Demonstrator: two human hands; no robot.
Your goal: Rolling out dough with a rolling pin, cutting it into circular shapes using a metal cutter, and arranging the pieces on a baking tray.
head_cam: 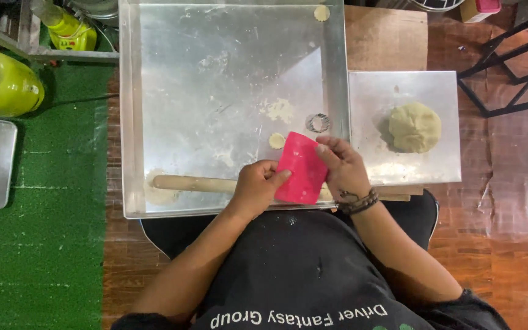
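Both hands grip a pink cup [300, 168] at the near edge of the big metal tray [131, 122]. The left hand [256, 188] is clamped on its left side, the right hand [344, 166] on its right. A rolling pin [194, 183] lies along that same edge. A round cutter [318, 123] and a small dough disc [277, 140] sit just beyond the cup. A dough ball [415, 126] rests on the smaller tray [374, 98] to the right.

Yellow-green plastic bottle [67, 27] top left; pink-lidded container [481, 8] top right
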